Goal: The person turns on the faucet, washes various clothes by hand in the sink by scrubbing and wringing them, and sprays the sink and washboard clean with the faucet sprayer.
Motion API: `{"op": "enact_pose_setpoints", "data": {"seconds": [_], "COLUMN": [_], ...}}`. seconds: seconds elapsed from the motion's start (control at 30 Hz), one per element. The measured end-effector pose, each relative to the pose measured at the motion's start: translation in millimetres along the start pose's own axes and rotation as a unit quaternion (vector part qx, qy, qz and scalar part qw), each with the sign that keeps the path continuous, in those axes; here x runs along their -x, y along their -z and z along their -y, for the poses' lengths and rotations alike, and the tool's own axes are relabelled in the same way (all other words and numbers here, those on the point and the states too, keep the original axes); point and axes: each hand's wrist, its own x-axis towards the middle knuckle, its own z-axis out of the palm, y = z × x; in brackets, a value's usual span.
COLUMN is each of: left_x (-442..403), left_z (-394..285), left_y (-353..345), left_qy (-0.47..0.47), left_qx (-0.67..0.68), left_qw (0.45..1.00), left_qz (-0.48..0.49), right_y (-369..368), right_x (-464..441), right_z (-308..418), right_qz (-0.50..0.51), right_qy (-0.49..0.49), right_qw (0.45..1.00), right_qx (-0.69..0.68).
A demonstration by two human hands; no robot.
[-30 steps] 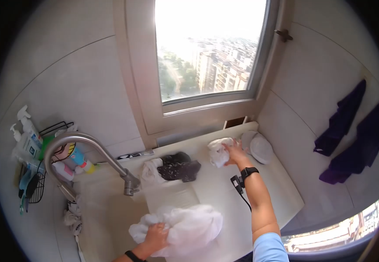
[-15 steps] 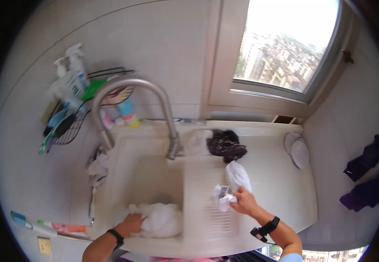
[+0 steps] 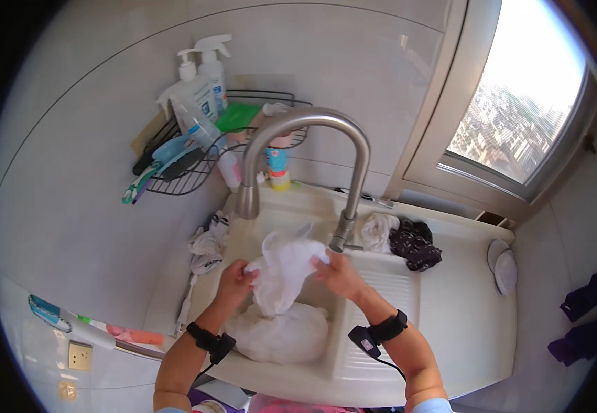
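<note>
A thin white cloth (image 3: pixel 285 268) is stretched between my two hands above the left basin of the cream sink (image 3: pixel 443 358). My left hand (image 3: pixel 235 283) pinches its left edge, and my right hand (image 3: pixel 338 274) grips the right edge. What kind of garment it is, I cannot tell. Below it, a larger bunched white cloth (image 3: pixel 281 335) lies in the basin; the held cloth hangs down against it. Over the basin arches the metal faucet (image 3: pixel 312 117), its spout end left of and beyond the held cloth.
On the sink's back ledge lie a cream cloth (image 3: pixel 379 232) and a dark patterned cloth (image 3: pixel 415 244). A ribbed washboard (image 3: pixel 374 323) adjoins the basin. Left, a wire rack (image 3: pixel 195 175) holds bottles and brushes. White discs (image 3: pixel 503 268) lean at the right edge.
My right hand has moved left from the washboard, carrying a white cloth over the basin. My left hand has risen off the bunched cloth and taken the other edge. The view has shifted left.
</note>
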Motion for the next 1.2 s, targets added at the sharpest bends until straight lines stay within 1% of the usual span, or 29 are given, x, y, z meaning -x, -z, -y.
{"op": "enact_pose_setpoints", "data": {"seconds": [0.03, 0.07, 0.1, 0.13, 0.2, 0.23, 0.3, 0.33, 0.37, 0.4, 0.47, 0.5, 0.53, 0.57, 0.6, 0.63, 0.7, 0.73, 0.83, 0.93, 1.0, 1.07, 1.1, 1.17, 1.2], "left_x": [-3, -5, -14, -15, -15, -17, -21, -29, -41, -54, -65, -70, -75, -79, -88, -96, -116, -120, -124, -108, -95, -79, -64, -34, -29], "left_z": [-4, -4, 10, 7, -5, 1, 26, 48, 81, 129, 166, 166, 169, 183, 205, 218, 187, 178, 215, 197, 202, 207, 209, 202, 195], "left_y": [10, 20, 30, 34, 39, 37, 27, 20, 13, 6, -6, -20, -28, -28, -27, -24, -25, -30, -53, -56, -53, -48, -43, -28, -24], "left_qy": [-0.033, -0.062, -0.114, -0.120, -0.130, -0.116, -0.089, -0.126, -0.161, -0.199, -0.104, 0.032, 0.167, 0.054, -0.062, -0.174, -0.131, -0.106, -0.124, -0.085, 0.019, 0.120, 0.118, 0.108, 0.059], "left_qx": [-0.022, -0.044, -0.057, -0.120, -0.242, -0.279, -0.354, -0.349, -0.341, -0.376, -0.384, -0.352, -0.313, -0.383, -0.446, -0.501, -0.487, -0.476, -0.541, -0.536, -0.506, -0.471, -0.430, -0.342, -0.409], "left_qw": [0.999, 0.995, 0.988, 0.978, 0.944, 0.941, 0.928, 0.928, 0.925, 0.899, 0.898, 0.911, 0.906, 0.884, 0.845, 0.790, 0.808, 0.818, 0.805, 0.800, 0.793, 0.770, 0.798, 0.850, 0.819], "left_qz": [-0.036, -0.070, -0.088, -0.121, -0.182, -0.151, -0.080, -0.016, 0.049, 0.104, 0.187, 0.211, 0.231, 0.263, 0.288, 0.309, 0.305, 0.304, 0.209, 0.255, 0.337, 0.414, 0.406, 0.385, 0.397], "right_y": [-4, -3, 3, 10, 28, 33, 13, -4, -29, -55, -94, -111, -126, -139, -144, -126, -104, -99, -120, -109, -97, -101, -114, -120, -124], "right_x": [-12, -20, -27, -32, -24, -24, -25, -22, -22, -24, -26, -32, -37, -33, -36, -49, -65, -66, -63, -64, -79, -75, -60, -46, -40], "right_z": [-12, -23, -35, -42, -16, -7, -21, -34, -61, -92, -120, -153, -192, -230, -255, -241, -214, -212, -242, -241, -234, -249, -280, -290, -291], "right_qz": [-0.023, -0.041, -0.058, -0.075, -0.090, -0.099, -0.068, -0.051, -0.051, -0.050, 0.009, 0.078, 0.146, 0.189, 0.228, 0.271, 0.251, 0.245, 0.167, 0.226, 0.256, 0.218, 0.166, 0.152, 0.191], "right_qy": [-0.001, 0.002, 0.003, 0.007, 0.013, 0.016, -0.034, -0.061, -0.014, 0.035, 0.050, 0.088, 0.125, 0.088, 0.052, 0.041, 0.000, -0.023, -0.035, 0.031, -0.090, -0.095, -0.041, -0.046, -0.105], "right_qw": [0.999, 0.999, 0.997, 0.992, 0.980, 0.973, 0.944, 0.924, 0.902, 0.876, 0.859, 0.857, 0.850, 0.867, 0.880, 0.879, 0.892, 0.896, 0.891, 0.921, 0.916, 0.930, 0.945, 0.940, 0.922], "right_qx": [-0.029, 0.014, 0.058, 0.104, 0.175, 0.209, 0.322, 0.375, 0.428, 0.479, 0.510, 0.501, 0.490, 0.453, 0.414, 0.390, 0.377, 0.370, 0.421, 0.315, 0.297, 0.282, 0.280, 0.301, 0.320]}}
